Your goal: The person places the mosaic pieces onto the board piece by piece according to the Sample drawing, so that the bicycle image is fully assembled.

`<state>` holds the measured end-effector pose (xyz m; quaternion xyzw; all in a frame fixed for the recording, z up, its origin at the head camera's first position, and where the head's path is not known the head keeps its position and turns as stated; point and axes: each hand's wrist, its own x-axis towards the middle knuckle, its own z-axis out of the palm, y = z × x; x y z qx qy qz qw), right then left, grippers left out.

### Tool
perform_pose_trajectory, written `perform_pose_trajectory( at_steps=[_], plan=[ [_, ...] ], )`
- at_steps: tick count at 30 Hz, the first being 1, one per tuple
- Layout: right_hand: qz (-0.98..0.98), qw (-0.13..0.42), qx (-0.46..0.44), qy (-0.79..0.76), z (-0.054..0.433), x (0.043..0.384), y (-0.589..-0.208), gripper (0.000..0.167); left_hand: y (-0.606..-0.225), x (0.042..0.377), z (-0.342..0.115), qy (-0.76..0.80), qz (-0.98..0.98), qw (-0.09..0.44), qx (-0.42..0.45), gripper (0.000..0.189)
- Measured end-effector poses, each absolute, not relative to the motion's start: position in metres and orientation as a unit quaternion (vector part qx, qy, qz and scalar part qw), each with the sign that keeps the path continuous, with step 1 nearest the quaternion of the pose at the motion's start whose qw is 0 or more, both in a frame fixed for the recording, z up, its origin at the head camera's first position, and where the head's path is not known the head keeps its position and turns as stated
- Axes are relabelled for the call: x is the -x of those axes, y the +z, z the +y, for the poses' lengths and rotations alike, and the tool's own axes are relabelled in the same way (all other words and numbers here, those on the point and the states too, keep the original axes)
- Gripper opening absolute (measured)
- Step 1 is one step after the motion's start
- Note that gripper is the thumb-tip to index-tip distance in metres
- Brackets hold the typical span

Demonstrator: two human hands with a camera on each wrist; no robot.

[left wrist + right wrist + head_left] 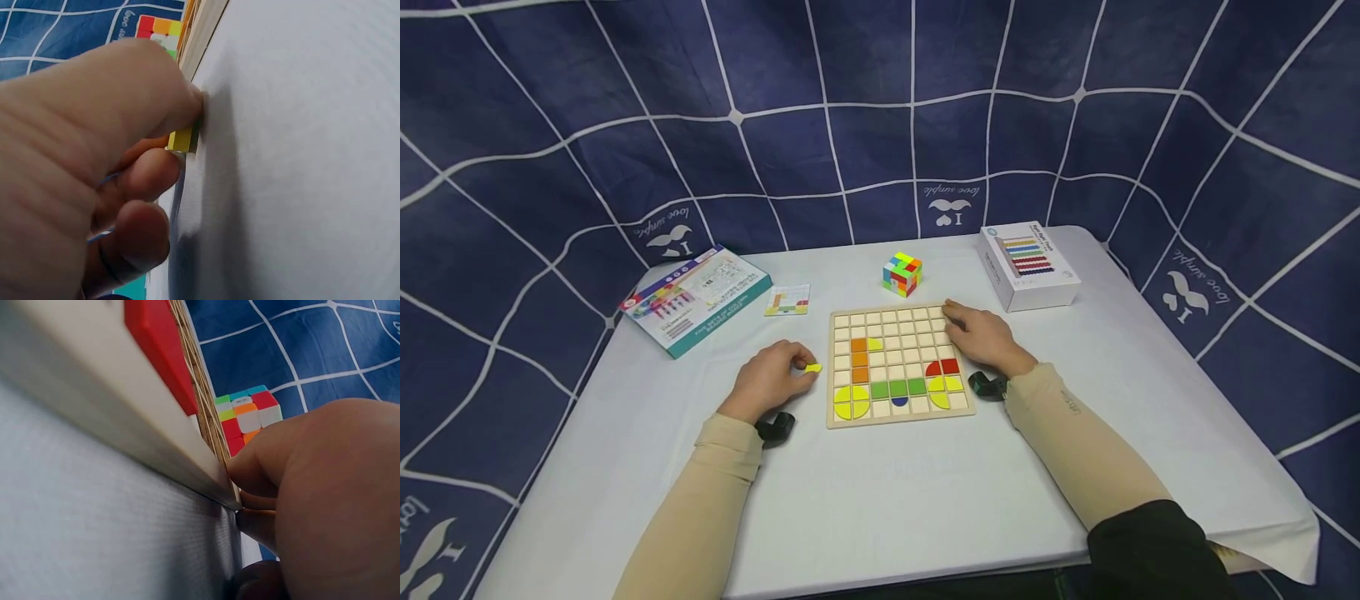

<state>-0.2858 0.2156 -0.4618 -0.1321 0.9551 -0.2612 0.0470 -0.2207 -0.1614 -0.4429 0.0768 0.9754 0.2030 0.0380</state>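
Note:
Just left of the wooden grid board (902, 422), my left hand (769, 382) pinches a small yellow tile (813, 367) between thumb and finger, close above the cloth; part of that tile (181, 139) shows under the thumb in the left wrist view. My right hand (987, 337) holds the board's right edge near its far corner, thumb and fingertips at the rim. On the board sit an orange column (859, 360), a green row (898, 388), red tiles (950, 367), a yellow circle (852, 402), other yellow pieces and a blue piece (900, 401).
Behind the board stands a colourful puzzle cube (902, 275). A pattern card (787, 300) lies at the back left, beside a flat teal-edged box (696, 300). At the back right is a white box (1028, 267). A blue gridded curtain (865, 150) surrounds the white-clothed table (887, 500).

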Motion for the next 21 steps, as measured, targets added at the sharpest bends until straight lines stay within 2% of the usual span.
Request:
perform_pose_trajectory(
  at_steps=[8, 14, 21],
  plan=[
    [0.954, 0.053, 0.129, -0.265, 0.216, 0.285, -0.460, 0.055, -0.430, 0.212, -0.145, 0.205, 0.972, 0.006, -0.115, 0.027],
    [0.954, 0.049, 0.135, -0.264, 0.215, 0.285, -0.462, 0.055, -0.413, 0.193, -0.103, 0.199, 0.958, -0.014, -0.205, 0.024],
    [0.953, 0.042, 0.132, -0.269, 0.215, 0.285, -0.462, 0.055, -0.404, 0.178, -0.042, 0.185, 0.945, -0.002, -0.268, 0.019]
  ],
)
